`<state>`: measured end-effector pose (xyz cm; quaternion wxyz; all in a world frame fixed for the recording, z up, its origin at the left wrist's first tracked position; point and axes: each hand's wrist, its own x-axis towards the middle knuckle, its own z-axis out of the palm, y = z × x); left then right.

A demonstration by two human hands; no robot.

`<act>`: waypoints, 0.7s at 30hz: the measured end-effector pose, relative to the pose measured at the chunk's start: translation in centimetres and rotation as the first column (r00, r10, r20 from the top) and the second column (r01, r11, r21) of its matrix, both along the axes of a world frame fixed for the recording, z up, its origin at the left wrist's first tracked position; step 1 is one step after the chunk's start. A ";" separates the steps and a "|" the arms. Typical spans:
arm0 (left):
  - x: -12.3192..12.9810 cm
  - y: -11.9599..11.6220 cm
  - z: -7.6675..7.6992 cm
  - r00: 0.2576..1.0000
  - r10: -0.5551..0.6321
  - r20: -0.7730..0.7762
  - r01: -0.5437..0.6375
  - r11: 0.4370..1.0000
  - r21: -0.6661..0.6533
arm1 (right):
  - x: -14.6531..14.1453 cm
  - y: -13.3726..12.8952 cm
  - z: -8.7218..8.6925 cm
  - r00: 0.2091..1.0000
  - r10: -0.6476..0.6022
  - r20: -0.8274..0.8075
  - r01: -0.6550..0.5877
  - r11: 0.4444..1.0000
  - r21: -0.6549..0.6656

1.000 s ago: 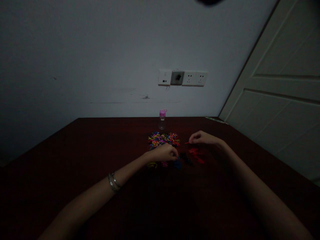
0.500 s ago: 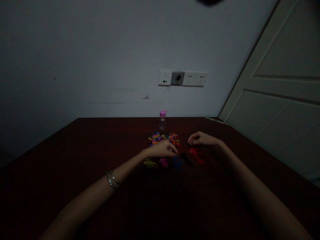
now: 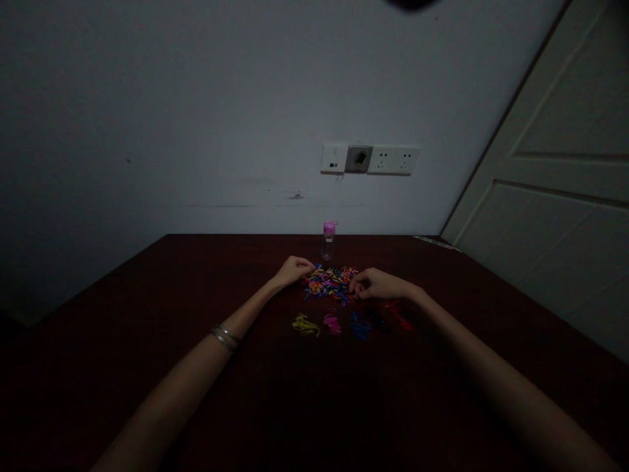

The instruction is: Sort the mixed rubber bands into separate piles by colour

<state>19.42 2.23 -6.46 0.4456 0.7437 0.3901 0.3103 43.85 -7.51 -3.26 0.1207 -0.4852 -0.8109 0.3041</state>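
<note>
a: since the earlier frame, the left hand [image 3: 293, 270] has moved from over the blue cluster [image 3: 360, 326] up to the left edge of the mixed pile [image 3: 329, 282], and the right hand [image 3: 376, 283] has shifted left to the pile's right edge.

b: where is that pile?

a: just right of the frame's center, a little below the middle, many small colored pieces heaped on the dark red surface [image 3: 314, 406].

b: are the hands pinching anything?

a: the left has thumb and fingers drawn close together; the right has its fingers curled down. i can't tell whether either grips a piece.

b: and below the pile?

a: a row, left to right: a yellow cluster [image 3: 305, 325], a pink cluster [image 3: 333, 322], the blue one, a dim black cluster [image 3: 379, 320] and a red cluster [image 3: 400, 316], partly under the right wrist.

b: behind it?

a: a clear bottle [image 3: 328, 248] with a pink cap [image 3: 329, 228], upright.
</note>
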 end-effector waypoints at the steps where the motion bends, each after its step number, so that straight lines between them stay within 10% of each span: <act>1: -0.2 0.2 -0.2 1.000 0.017 0.005 -0.017 1.000 0.001 | -0.1 -0.1 -0.1 1.000 -0.001 0.015 0.001 1.000 0.023; 21: -0.2 0.2 -1.1 0.996 0.088 0.000 -0.088 0.996 0.034 | 0.8 -0.7 -0.5 0.996 -0.064 -0.054 0.075 0.971 0.229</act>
